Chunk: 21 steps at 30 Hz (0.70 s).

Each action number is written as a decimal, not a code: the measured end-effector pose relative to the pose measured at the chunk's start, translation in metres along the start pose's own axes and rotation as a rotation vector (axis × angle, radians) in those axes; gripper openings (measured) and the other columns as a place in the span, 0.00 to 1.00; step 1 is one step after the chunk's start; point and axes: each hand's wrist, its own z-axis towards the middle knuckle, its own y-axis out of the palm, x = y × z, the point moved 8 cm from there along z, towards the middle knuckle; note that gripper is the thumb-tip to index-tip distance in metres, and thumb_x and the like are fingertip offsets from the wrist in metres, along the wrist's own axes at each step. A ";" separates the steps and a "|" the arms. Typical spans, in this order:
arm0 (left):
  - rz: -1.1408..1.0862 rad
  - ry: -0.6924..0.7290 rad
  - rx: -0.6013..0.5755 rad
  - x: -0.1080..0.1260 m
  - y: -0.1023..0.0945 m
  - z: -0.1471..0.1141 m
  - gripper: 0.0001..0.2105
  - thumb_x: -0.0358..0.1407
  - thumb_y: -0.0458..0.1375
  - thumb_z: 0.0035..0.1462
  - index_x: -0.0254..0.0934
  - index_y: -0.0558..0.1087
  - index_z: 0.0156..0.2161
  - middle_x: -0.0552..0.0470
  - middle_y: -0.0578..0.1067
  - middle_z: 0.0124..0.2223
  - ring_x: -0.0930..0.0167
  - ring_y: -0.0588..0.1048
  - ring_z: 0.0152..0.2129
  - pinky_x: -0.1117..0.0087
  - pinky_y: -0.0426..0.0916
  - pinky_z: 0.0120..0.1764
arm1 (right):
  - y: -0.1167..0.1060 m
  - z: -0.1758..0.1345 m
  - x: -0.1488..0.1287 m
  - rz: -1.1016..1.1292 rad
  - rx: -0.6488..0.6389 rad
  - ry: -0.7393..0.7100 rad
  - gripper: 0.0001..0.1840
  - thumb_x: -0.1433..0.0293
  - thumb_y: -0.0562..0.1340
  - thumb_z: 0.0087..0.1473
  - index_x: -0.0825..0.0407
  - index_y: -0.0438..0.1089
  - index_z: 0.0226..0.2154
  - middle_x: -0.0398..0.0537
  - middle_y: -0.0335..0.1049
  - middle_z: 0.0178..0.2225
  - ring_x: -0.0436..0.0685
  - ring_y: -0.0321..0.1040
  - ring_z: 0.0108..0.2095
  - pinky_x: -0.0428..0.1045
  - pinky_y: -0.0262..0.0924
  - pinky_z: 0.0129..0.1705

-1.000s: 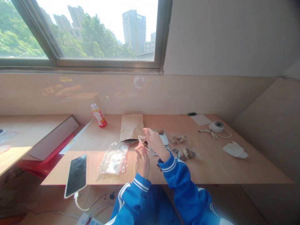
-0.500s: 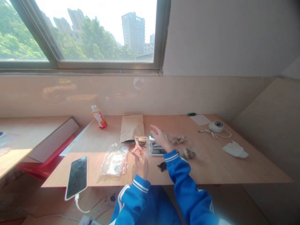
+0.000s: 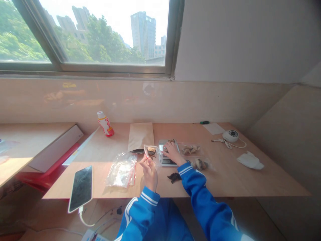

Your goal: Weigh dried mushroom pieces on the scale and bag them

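My left hand (image 3: 149, 170) holds up a small clear zip bag (image 3: 151, 152) with a few brown pieces inside, above the table's front middle. My right hand (image 3: 171, 152) reaches over a small silver scale (image 3: 168, 147) and its fingers rest on pieces lying on the pan; whether it grips one I cannot tell. Two filled clear bags, one (image 3: 190, 149) further back and one (image 3: 200, 164) nearer, lie right of the scale. A dark piece (image 3: 174, 176) lies on the table near my right sleeve.
A brown paper pouch (image 3: 140, 137) lies behind the bag, a stack of clear bags (image 3: 122, 170) to its left. A phone (image 3: 81, 187) overhangs the front edge. A red-and-white bottle (image 3: 105, 124), a white round device (image 3: 232, 135), a tissue (image 3: 250, 160) and a green pen (image 3: 205, 122) stand further off.
My right hand left the bag's mouth and moved right and down onto the scale pan. My left hand kept the bag raised, shifting slightly.
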 end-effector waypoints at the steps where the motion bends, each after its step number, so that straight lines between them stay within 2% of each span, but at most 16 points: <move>1: 0.033 0.003 0.021 0.003 -0.001 -0.001 0.21 0.48 0.45 0.60 0.33 0.62 0.49 0.38 0.71 0.45 0.57 0.70 0.46 0.48 0.64 0.47 | 0.000 0.000 0.000 -0.012 0.004 0.003 0.12 0.64 0.61 0.55 0.55 0.71 0.38 0.56 0.69 0.41 0.64 0.62 0.42 0.57 0.57 0.45; 7: 0.092 0.047 0.034 0.013 -0.003 0.000 0.20 0.48 0.45 0.60 0.33 0.62 0.49 0.38 0.69 0.49 0.60 0.70 0.46 0.49 0.62 0.50 | -0.004 0.000 0.006 -0.015 0.058 0.055 0.11 0.65 0.56 0.59 0.55 0.69 0.33 0.54 0.70 0.35 0.62 0.64 0.39 0.55 0.56 0.43; 11: 0.125 0.021 0.062 0.012 -0.005 0.002 0.20 0.47 0.45 0.61 0.34 0.62 0.49 0.37 0.68 0.51 0.59 0.70 0.47 0.50 0.61 0.51 | -0.007 0.001 0.017 0.059 0.122 0.127 0.13 0.65 0.54 0.61 0.53 0.67 0.29 0.54 0.71 0.32 0.60 0.66 0.36 0.53 0.56 0.41; 16: 0.146 0.022 0.072 0.016 -0.006 0.002 0.18 0.45 0.45 0.61 0.33 0.62 0.49 0.38 0.69 0.49 0.61 0.70 0.46 0.53 0.63 0.50 | -0.019 0.000 0.027 0.258 0.244 0.254 0.20 0.60 0.48 0.62 0.51 0.66 0.26 0.53 0.71 0.29 0.59 0.68 0.31 0.50 0.57 0.34; 21: 0.205 0.006 0.016 0.014 0.000 0.000 0.17 0.46 0.44 0.62 0.34 0.62 0.47 0.40 0.71 0.45 0.62 0.72 0.40 0.52 0.65 0.47 | -0.051 0.006 0.014 0.558 0.475 0.418 0.29 0.51 0.38 0.62 0.51 0.64 0.29 0.53 0.71 0.28 0.58 0.69 0.31 0.49 0.59 0.30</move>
